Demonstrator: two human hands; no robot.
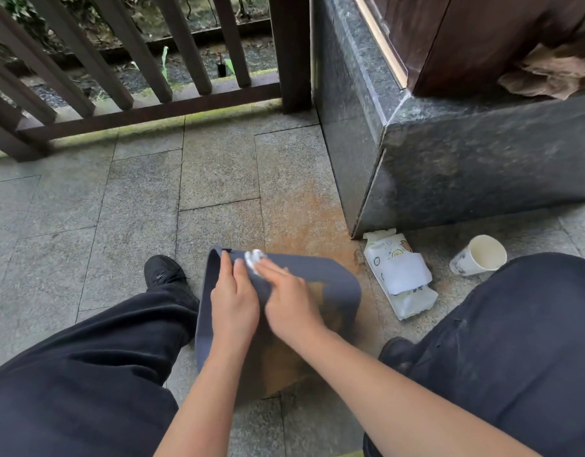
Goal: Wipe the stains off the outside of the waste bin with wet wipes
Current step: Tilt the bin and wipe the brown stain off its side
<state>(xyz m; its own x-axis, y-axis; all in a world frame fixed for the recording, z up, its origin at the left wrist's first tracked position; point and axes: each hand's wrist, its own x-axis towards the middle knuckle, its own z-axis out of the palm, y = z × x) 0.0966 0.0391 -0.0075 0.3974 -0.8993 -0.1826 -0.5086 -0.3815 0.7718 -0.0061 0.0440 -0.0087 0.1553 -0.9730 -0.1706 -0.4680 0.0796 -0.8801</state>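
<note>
1. Head view: waste bin (pixel 320 275) sits on the floor (pixel 136 199) between the person's legs.
2. Left hand (pixel 234 303) rests flat on the bin's side, fingers straight.
3. Right hand (pixel 289 300) presses a crumpled wet wipe (pixel 255 258) against it with extended fingers.

wet wipe (pixel 255 258): blurred, mostly under the right hand (pixel 289 301) fingers
waste bin (pixel 334 275): near wall hidden by both hands
wipes pack (pixel 400 275): print too small to read

I see a grey stone-tiled floor (pixel 86 206). The grey waste bin (pixel 334 275) stands on it. Just right of the bin lies a wet wipes pack (pixel 400 275); farther right, a tipped paper cup (pixel 479 255).
</note>
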